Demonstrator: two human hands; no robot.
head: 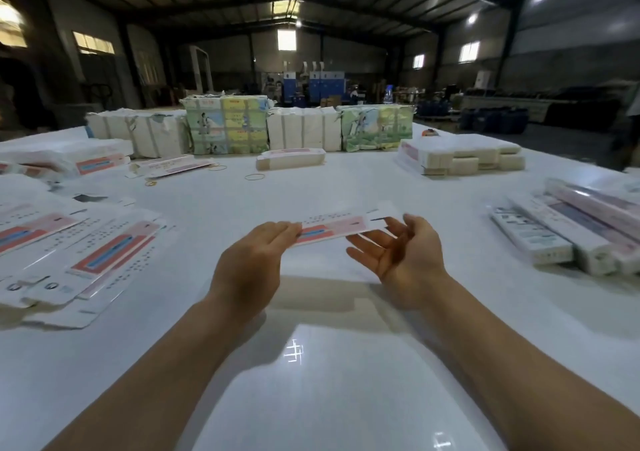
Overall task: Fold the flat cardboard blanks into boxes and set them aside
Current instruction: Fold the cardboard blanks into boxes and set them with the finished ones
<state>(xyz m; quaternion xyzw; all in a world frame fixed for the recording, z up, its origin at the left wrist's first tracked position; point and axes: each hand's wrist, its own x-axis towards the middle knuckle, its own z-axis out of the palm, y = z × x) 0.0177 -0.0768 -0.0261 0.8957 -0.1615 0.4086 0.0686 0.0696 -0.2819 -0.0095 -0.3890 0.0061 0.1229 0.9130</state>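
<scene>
Blank: flat cardboard blank (332, 229) held above the counter (311, 381), between both hands.
Left hand (252, 263): pinches the blank's left end.
Right hand (401, 253): fingers relaxed, palm up, under its right end.
Folded boxes (561, 232): lying at right.

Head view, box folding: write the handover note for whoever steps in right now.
Left hand: pinches the left end of one flat blank, held above the white table.
Right hand: open, palm up, under the blank's right end.
Loose flat blanks lie spread on the left; folded boxes lie on the right.
Done: several boxes folded and set aside.
Left: fold the held blank, then the left pile; bundled stacks wait further back.
</scene>
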